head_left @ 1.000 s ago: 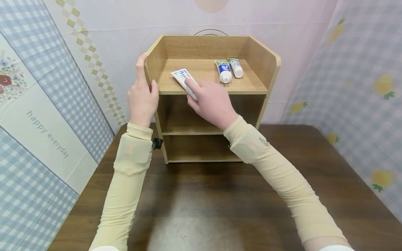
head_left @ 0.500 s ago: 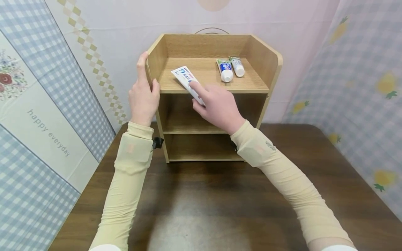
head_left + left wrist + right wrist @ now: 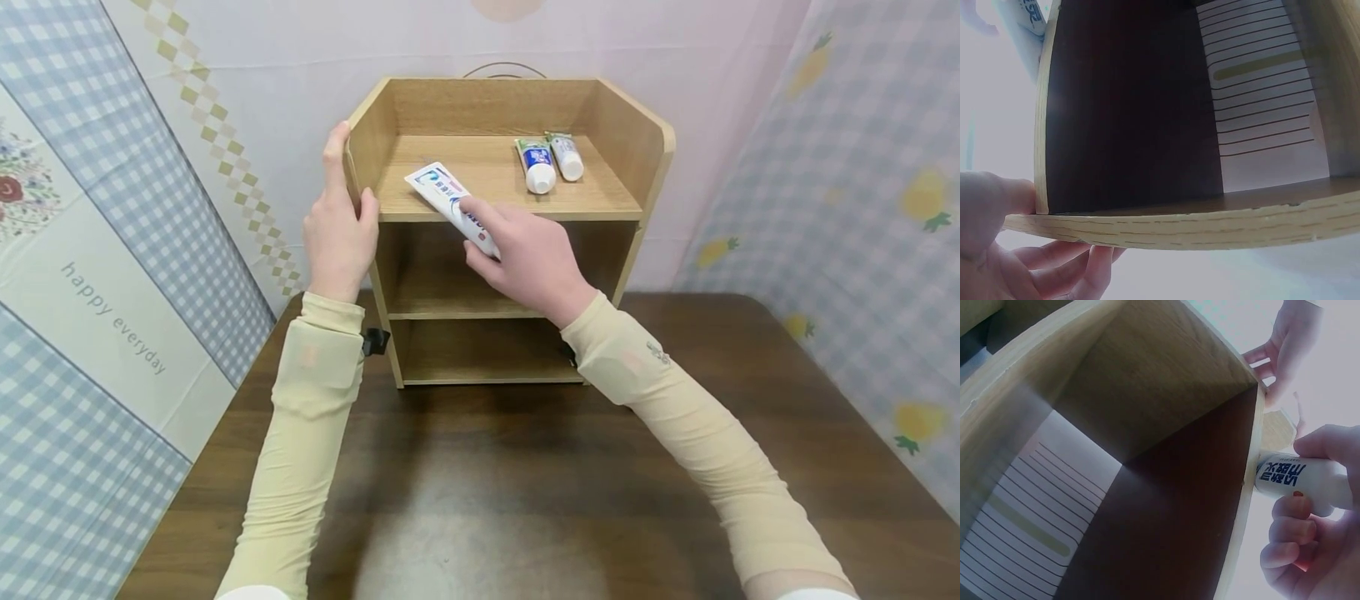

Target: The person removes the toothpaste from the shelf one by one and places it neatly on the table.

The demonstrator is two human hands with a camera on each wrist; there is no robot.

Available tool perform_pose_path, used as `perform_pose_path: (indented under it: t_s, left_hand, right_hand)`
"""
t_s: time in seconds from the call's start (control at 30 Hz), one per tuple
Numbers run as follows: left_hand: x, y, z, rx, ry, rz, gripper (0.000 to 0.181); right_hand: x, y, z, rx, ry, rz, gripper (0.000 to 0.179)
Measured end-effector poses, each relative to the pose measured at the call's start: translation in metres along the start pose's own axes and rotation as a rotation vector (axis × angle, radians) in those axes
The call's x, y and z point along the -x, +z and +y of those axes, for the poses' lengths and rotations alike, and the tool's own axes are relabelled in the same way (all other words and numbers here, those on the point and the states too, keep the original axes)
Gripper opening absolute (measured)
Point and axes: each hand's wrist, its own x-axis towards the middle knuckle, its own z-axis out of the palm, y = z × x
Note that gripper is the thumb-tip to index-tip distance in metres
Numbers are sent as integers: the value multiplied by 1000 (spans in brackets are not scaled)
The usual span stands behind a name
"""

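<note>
In the head view, my left hand (image 3: 341,237) grips the left side panel of a small wooden shelf unit (image 3: 457,108). The left wrist view has its thumb on the inner side of the panel edge and the fingers beyond it. My right hand (image 3: 536,258) holds a white toothpaste tube (image 3: 447,197) by its cap end, index finger lying along the top. The tube's flat end reaches over the top shelf at the front left, while its cap end sticks out past the front edge. In the right wrist view, thumb and curled fingers pinch the tube (image 3: 1291,478).
Two more toothpaste tubes, one blue and white (image 3: 537,167) and one pale (image 3: 567,157), lie side by side at the right of the top shelf, caps forward. Below are two lower compartments. The unit stands on a dark wooden table (image 3: 480,475), with patterned cloth around it.
My right hand has moved slightly right and toward me, so more of the tube's printed face shows. The left hand stays on the side panel; the other two tubes lie where they were.
</note>
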Motion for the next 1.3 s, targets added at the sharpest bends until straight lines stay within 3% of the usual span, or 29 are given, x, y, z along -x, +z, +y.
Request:
perform_pose_path:
  t_s: [0.43,0.97,1.3]
  left_hand:
    - [0,0,-1,5,-8,-5,64]
    - [0,1,-2,9,-16,-4,64]
    - [1,0,0,4,-8,-3,64]
  right_hand:
    - [14,-4,-2,-31,18,50,34]
    - [46,-3,3,-96,-79,153,30]
    - [72,-7,2,-114,-146,153,33]
